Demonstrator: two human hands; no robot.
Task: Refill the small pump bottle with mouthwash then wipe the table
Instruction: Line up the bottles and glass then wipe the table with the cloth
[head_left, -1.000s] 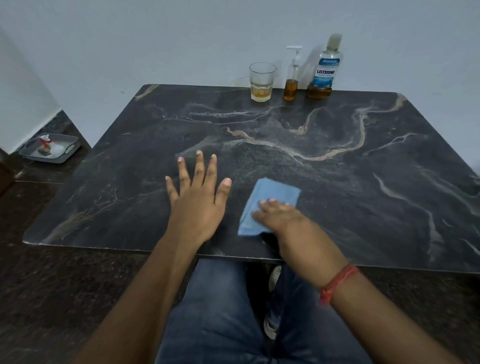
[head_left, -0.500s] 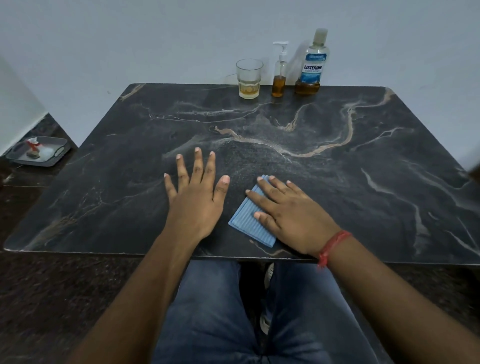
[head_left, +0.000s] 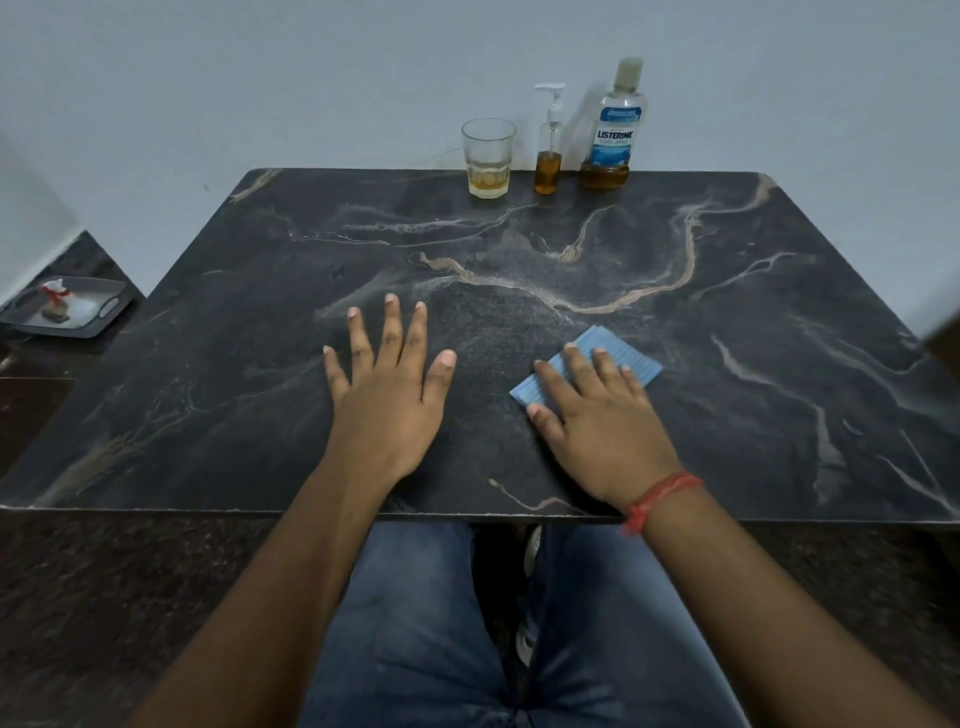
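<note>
A blue ribbed cloth lies flat on the dark marble table, near its front edge. My right hand presses down on it with straight, spread fingers, covering its near half. My left hand rests flat on the bare tabletop to the left of the cloth, fingers spread. At the table's far edge stand the small pump bottle, amber liquid in its lower part, and the Listerine mouthwash bottle, capped, with a little amber liquid at the bottom.
A drinking glass with a little amber liquid stands left of the pump bottle, against the wall. A grey tray with a small object sits on the floor at the far left. My knees are under the table's front edge.
My right hand has slid the cloth to the right and a little away from me, widening the gap to my left hand. The left hand has stayed flat in place.
</note>
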